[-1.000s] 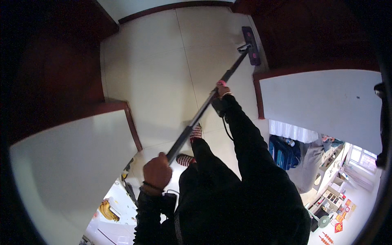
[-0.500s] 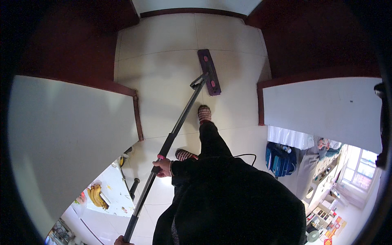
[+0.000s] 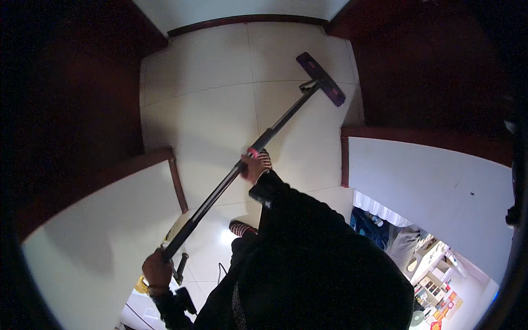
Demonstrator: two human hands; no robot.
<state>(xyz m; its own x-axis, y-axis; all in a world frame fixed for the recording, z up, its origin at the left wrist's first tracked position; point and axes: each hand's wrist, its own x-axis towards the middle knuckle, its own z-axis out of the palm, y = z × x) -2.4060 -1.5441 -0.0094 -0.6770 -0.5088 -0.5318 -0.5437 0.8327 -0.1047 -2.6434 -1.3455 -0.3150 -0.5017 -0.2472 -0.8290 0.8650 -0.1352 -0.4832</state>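
A flat mop (image 3: 286, 114) runs slantwise across the view from lower left to upper right. Its long purple-black head (image 3: 321, 78) with pink patches lies flat on the floor at the far right, near the dark doorway. My left hand (image 3: 158, 269) is wrapped round the dark grip at the pole's near end. Further up, just below a pink ring, my right hand (image 3: 254, 168) is closed on the pole. Behind that hand shows part of a checked slipper (image 3: 265, 158) on one foot; the other slipper (image 3: 243, 227) is further back on the left.
White walls with dark red trim, left (image 3: 104, 231) and right (image 3: 418, 176), flank the pale tiled floor (image 3: 214, 121). Dark red doorways lie beyond them. Yellow bananas (image 3: 142, 285) show partly at lower left. A blue bag (image 3: 369, 225) stands at lower right.
The mop head has slid right and slightly farther away, turning as it went. Both my hands have moved forward with the pole, my left now fully in view. My foot placement looks much the same.
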